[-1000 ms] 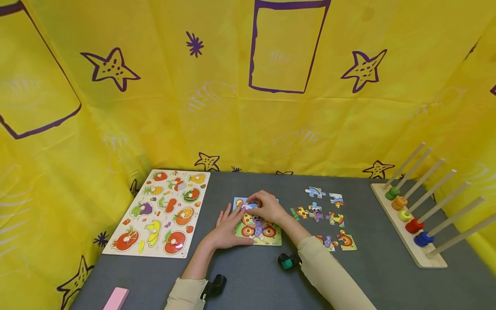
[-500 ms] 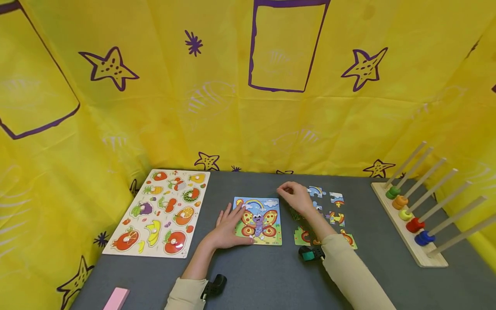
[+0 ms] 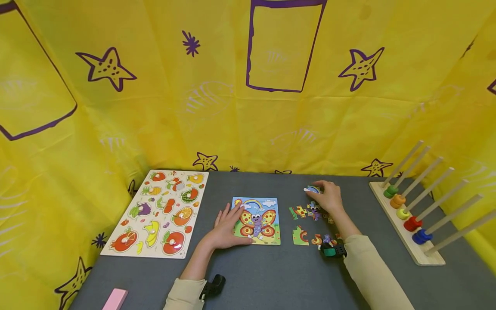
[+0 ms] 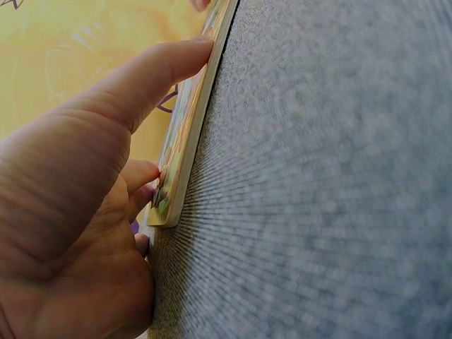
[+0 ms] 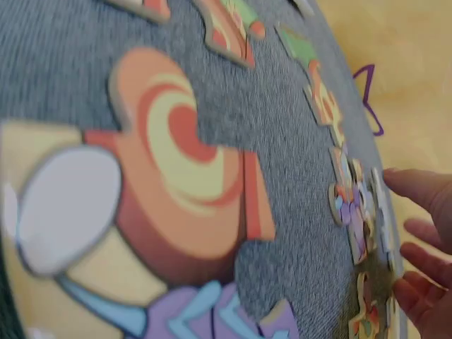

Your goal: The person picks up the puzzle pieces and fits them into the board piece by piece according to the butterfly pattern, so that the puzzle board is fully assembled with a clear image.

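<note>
Puzzle board (image 3: 257,220) edge held flat by left hand (image 3: 226,228).

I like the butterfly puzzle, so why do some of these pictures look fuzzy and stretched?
Head view: evenly lit and sharp, the butterfly puzzle clear. Left wrist view: the left hand so close it fills the frame, the table smeared into streaks. Right wrist view: a puzzle piece huge and soft, the right hand's fingers blurred.
</note>
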